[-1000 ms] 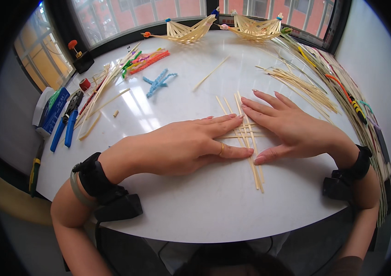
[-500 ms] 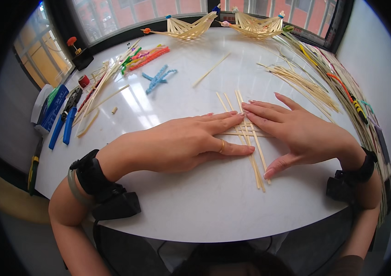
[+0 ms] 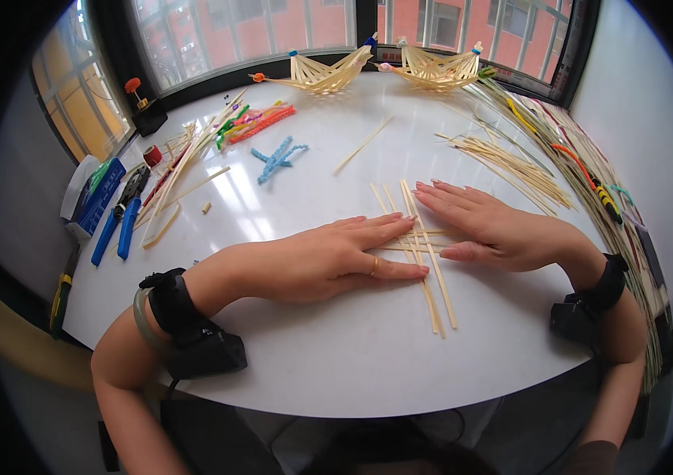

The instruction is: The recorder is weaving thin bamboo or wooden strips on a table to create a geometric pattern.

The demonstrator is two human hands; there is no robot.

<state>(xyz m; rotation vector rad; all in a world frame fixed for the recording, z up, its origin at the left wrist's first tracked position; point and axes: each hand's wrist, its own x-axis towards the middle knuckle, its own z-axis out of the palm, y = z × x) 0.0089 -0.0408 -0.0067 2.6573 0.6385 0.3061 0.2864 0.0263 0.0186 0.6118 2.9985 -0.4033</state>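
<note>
Several thin, pale bamboo-like strips [image 3: 445,297] cross one another in a small open lattice on the white table. My left hand [image 3: 324,257], with a ring on one finger, lies flat across the left part of the lattice, fingertips and thumb pressing on the strips. My right hand [image 3: 502,226] rests open with its palm down at the right side. Its fingers reach the upper right of the crossing and its thumb lies by the crosswise strips. Parts of the lattice are hidden under both hands.
Two woven strip baskets [image 3: 327,76] stand by the window. A bundle of loose strips [image 3: 514,166] lies at the right, with longer strips along the edge. Blue pipe cleaners [image 3: 275,161], one single strip [image 3: 363,145] and blue-handled pliers [image 3: 124,212] lie farther left.
My right thumb has drawn up from the lower strip ends toward the crossing. My left hand still presses the lattice. The whole view has shifted slightly.
</note>
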